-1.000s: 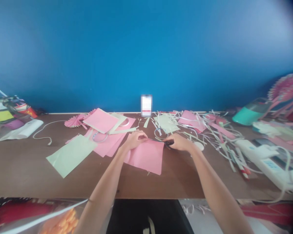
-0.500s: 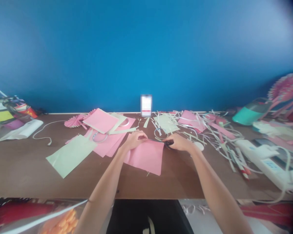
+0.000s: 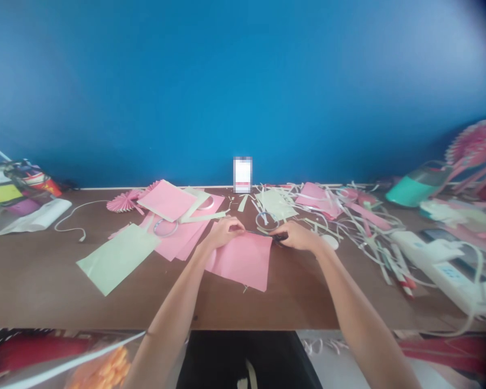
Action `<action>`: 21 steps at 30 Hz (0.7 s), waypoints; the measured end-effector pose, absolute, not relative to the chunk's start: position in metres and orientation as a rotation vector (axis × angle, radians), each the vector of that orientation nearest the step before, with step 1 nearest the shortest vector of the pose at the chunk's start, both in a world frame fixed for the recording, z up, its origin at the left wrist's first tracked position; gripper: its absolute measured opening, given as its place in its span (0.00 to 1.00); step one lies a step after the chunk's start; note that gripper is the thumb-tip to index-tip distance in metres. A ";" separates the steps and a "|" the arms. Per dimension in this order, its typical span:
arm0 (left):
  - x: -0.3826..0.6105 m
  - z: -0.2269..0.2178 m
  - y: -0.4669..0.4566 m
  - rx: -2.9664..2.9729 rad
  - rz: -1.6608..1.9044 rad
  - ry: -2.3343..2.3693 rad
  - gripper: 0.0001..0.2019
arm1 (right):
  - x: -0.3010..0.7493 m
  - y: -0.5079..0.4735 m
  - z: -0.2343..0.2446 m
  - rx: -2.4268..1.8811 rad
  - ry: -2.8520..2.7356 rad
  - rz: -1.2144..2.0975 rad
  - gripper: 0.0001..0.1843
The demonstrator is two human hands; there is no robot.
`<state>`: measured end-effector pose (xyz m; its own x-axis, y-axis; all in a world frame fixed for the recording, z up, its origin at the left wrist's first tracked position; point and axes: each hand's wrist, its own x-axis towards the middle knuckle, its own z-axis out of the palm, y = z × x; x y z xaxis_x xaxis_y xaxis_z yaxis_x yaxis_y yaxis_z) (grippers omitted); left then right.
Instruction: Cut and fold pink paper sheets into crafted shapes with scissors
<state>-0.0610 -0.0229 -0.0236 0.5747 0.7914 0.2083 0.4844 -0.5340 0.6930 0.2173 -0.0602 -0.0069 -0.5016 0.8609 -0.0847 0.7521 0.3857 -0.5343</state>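
Observation:
My left hand pinches the far edge of a pink sheet of paper, which hangs down toward the table's front. My right hand is closed around the dark handles of a pair of scissors. The scissor blades lie along the paper's top edge and point left toward my left hand. How far the blades are apart is too small to tell. Just beyond the hands is a roll of clear tape.
Pink sheets and a pale green sheet lie to the left, with a folded pink paper fan. Paper strips and ribbons are heaped on the right, near a white power strip. A phone-like screen stands against the blue wall.
Almost nothing differs. Both hands, the scissors and the pink sheet stay in nearly the same place.

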 end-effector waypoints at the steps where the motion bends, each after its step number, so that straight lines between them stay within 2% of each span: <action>1: -0.061 -0.024 -0.023 2.223 0.687 1.012 0.10 | 0.217 -0.060 -0.007 -1.442 -2.437 0.771 0.26; 21: -0.061 -0.024 -0.022 2.136 0.679 1.037 0.11 | 0.216 -0.059 -0.011 -1.501 -2.454 0.643 0.27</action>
